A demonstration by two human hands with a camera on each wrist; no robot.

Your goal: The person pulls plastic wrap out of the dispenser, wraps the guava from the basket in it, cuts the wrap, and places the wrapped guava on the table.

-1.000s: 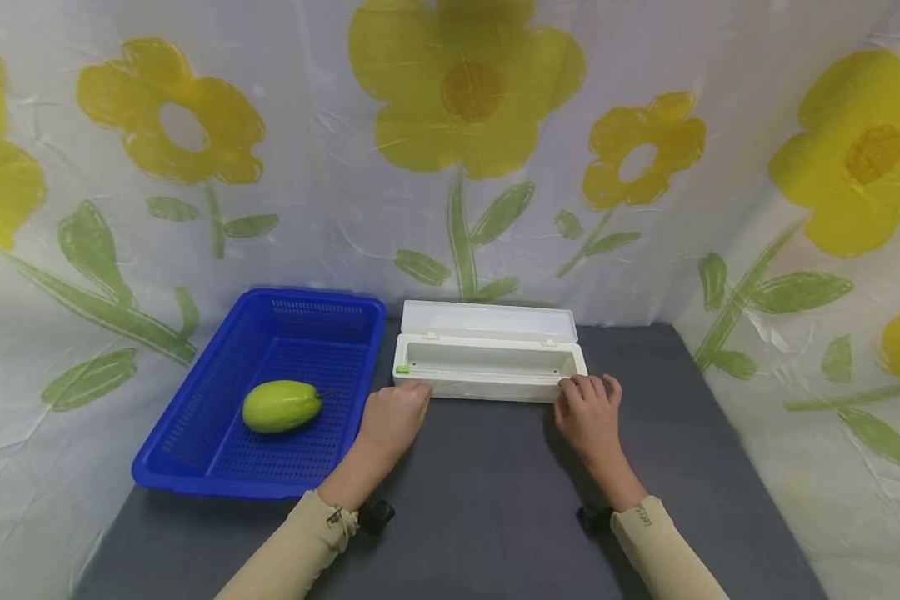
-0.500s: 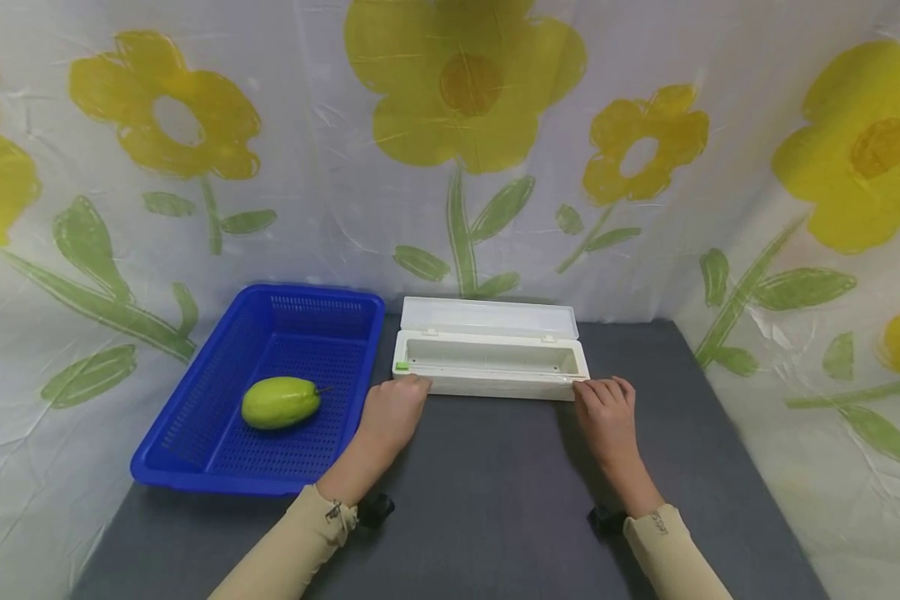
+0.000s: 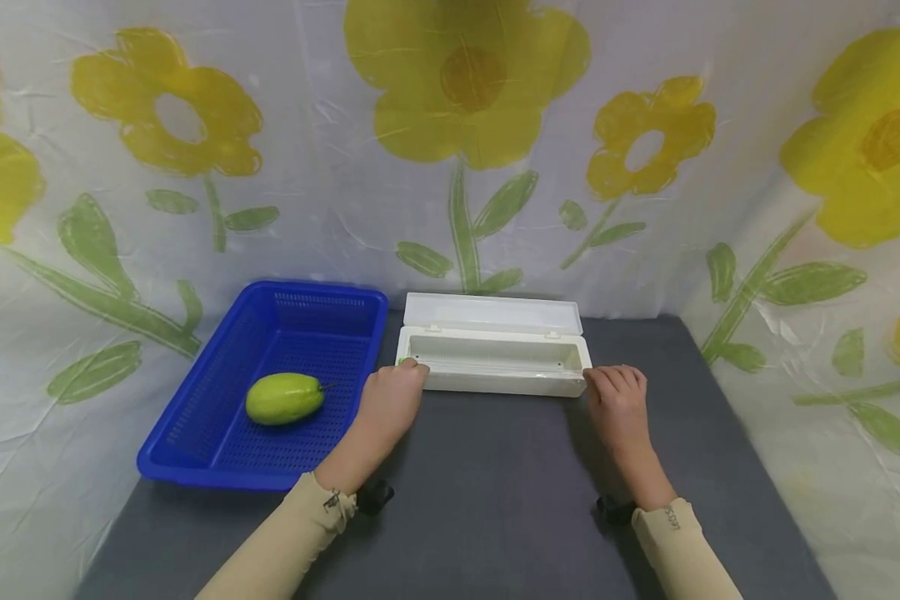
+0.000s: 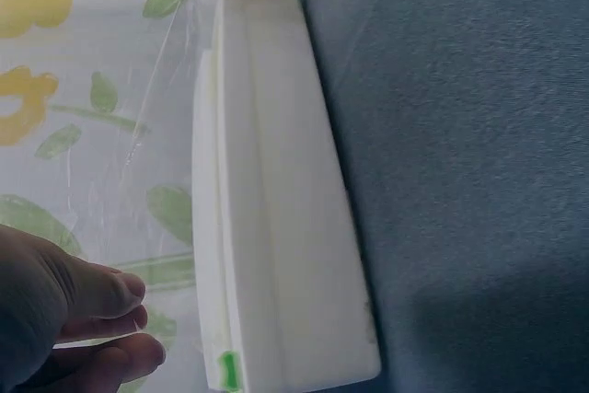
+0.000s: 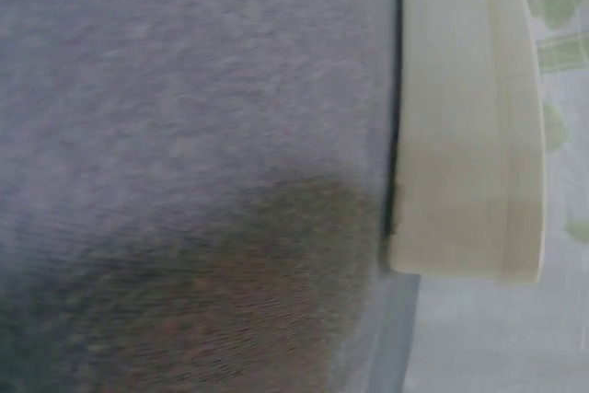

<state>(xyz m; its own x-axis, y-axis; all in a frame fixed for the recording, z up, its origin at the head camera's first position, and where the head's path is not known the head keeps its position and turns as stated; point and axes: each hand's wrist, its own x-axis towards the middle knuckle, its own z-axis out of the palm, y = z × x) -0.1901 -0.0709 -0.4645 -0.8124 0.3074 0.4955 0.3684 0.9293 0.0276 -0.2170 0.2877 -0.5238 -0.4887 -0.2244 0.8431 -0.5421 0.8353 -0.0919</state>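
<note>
A long white cling film dispenser box (image 3: 502, 382) stands at the back of the table with its lid (image 3: 492, 313) tipped back. My left hand (image 3: 392, 402) is at its left front corner, partly covering the small green slider (image 4: 229, 370). Past the right front corner is my right hand (image 3: 619, 407). A sheet of clear cling film (image 4: 138, 131) stretches between both hands in the left wrist view, pinched by the fingers of each. The right wrist view has the box's end but not the hand.
Left of the box sits a blue plastic basket (image 3: 195, 477) holding a green-yellow, oval fruit with a stem (image 3: 283, 398). The dark grey tabletop (image 3: 495, 500) extends in front. Behind hangs a white sheet with yellow flowers (image 3: 315, 208), close to the box's lid.
My right hand has moved to the right, from the box's front edge to beyond its corner. The left hand has risen slightly, covering more of the green slider.
</note>
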